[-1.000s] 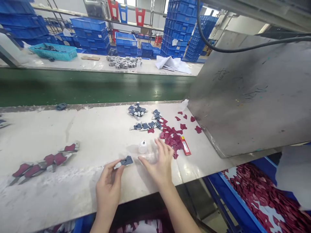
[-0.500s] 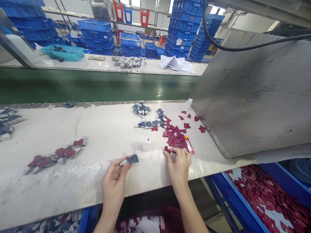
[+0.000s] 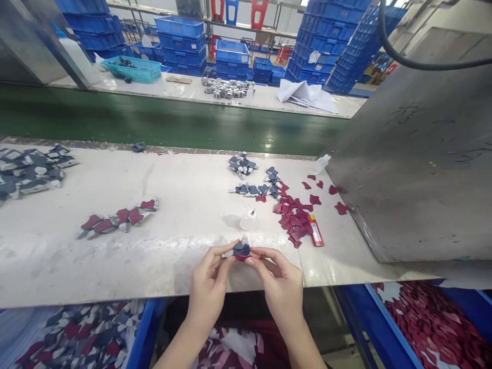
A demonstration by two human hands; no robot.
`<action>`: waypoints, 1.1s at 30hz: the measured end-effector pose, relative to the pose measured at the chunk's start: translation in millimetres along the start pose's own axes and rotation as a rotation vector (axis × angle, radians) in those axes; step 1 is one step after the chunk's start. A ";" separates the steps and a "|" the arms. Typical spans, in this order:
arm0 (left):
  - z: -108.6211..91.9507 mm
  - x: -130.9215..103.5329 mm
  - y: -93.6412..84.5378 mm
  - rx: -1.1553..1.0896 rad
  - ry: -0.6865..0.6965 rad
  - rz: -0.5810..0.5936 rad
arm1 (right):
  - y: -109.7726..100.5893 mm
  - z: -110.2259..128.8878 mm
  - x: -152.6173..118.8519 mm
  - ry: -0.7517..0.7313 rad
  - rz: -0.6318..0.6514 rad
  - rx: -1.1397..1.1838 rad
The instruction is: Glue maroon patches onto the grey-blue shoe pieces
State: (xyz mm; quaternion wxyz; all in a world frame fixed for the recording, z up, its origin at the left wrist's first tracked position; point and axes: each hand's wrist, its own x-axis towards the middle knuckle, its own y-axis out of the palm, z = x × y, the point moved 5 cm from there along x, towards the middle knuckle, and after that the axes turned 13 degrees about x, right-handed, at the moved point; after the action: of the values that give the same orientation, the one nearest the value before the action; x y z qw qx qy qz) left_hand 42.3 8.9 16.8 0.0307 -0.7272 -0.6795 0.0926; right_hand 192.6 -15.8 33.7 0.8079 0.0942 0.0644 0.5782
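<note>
My left hand [image 3: 210,279] pinches a small dark blue-grey plastic part [image 3: 241,249] with a light tab. Against its lower side, my right hand [image 3: 280,279] grips a small dark red piece [image 3: 242,258]; the two pieces touch. Just beyond my hands stands a small white dropper bottle [image 3: 249,219] with a thin dark tip. A heap of loose red pieces [image 3: 295,220] spreads to the right of the bottle. Behind it sit several blue-grey parts [image 3: 251,190]. To the left, a row of parts with red pieces on them [image 3: 123,216] lies on the white tabletop [image 3: 184,205].
A red and yellow packet [image 3: 316,231] lies beside the red heap. The metal panel [image 3: 423,154] slants up at right. Blue bins of parts stand below the table, one at left [image 3: 143,333] and one at right [image 3: 392,318]. More blue-grey parts [image 3: 33,171] lie far left.
My right hand has brought the red piece left, away from the heap, to the part in my left hand. Both hands are now together, and the part is turned. The view has shifted left.
</note>
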 end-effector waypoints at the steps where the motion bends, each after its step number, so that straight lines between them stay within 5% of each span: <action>1: -0.9 -0.5 0.0 -0.003 0.007 0.004 | -0.3 -0.1 0.0 0.007 -0.005 0.003; 12: -1.4 -4.0 0.7 -0.016 0.004 0.025 | 0.7 3.0 3.7 -0.050 -0.007 -0.025; 27: -13.0 -0.9 4.6 -0.150 -0.193 -0.015 | 6.2 17.0 -2.7 -0.302 0.010 -0.221; 33: -21.8 -4.1 2.7 -0.170 -0.207 0.008 | 1.4 6.1 2.3 -0.026 0.012 0.078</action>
State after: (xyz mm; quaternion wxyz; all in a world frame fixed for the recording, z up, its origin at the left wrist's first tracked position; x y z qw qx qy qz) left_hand 48.6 6.4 38.2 -0.1017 -0.7165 -0.6814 0.1095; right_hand 193.3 -13.6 40.0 0.8009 0.1338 0.0756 0.5788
